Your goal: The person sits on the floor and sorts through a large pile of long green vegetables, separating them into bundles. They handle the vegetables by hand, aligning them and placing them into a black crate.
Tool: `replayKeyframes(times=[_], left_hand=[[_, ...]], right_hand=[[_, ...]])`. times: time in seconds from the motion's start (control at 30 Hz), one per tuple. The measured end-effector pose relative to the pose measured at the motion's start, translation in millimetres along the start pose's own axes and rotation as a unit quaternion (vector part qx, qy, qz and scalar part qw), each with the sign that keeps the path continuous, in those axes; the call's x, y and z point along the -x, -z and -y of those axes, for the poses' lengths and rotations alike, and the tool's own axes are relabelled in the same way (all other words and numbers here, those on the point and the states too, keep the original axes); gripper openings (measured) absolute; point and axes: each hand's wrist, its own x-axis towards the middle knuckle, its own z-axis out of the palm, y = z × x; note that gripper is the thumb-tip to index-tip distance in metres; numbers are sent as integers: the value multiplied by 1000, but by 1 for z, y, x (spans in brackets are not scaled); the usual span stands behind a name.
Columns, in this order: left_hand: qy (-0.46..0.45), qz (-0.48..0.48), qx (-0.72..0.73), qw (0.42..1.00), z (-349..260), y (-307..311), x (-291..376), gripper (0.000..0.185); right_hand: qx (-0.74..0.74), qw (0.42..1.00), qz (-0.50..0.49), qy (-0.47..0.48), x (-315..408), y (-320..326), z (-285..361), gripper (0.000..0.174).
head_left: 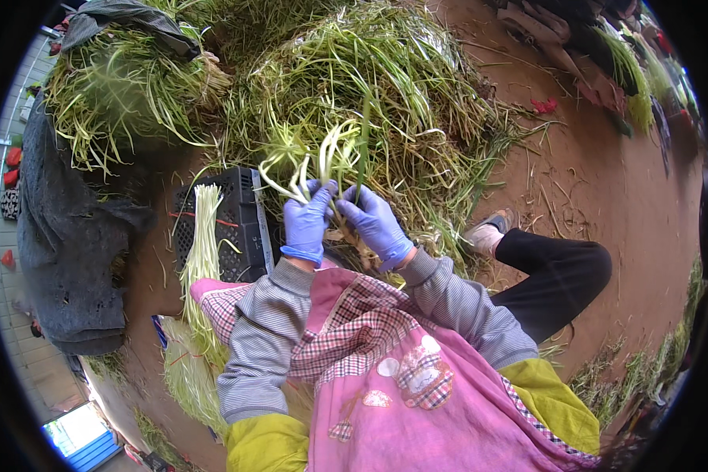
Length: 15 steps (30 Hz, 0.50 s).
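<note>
My left hand point(307, 224), in a thin blue-violet glove, grips a small bunch of pale yellow-green leafy stalks point(329, 150) whose tips fan out beyond my fingers. Beside it, my gloved right hand point(377, 224) pinches a dark green blade point(364, 141) between thumb and fingers. Brownish lower ends point(360, 248) hang between the two hands, partly covered by them. Just left of my hands, a long bundle of trimmed pale stalks point(203, 236) leans along a black plastic crate point(242, 224). A red tie point(227, 223) shows at the crate.
A large heap of loose green stalks point(366, 71) lies ahead, another pile point(130, 100) to its left. Dark cloth point(71, 248) drapes at the left. Tied bundles point(192, 377) lie by my left elbow. Brown floor point(637, 224) with plant scraps extends rightward; a person's leg point(554, 277) is bent there.
</note>
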Motion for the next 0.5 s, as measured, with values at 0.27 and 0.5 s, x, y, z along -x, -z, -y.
replayKeyframes(times=[0.27,0.5], left_hand=[[-85,-137,153,975,-57,49,-22,10],[-34,-99,51,993,-39,37,-14,12]], right_hand=[[547,815,70,175,34,107,-54,16],[564,789,-22,241,25,115,-7,42]])
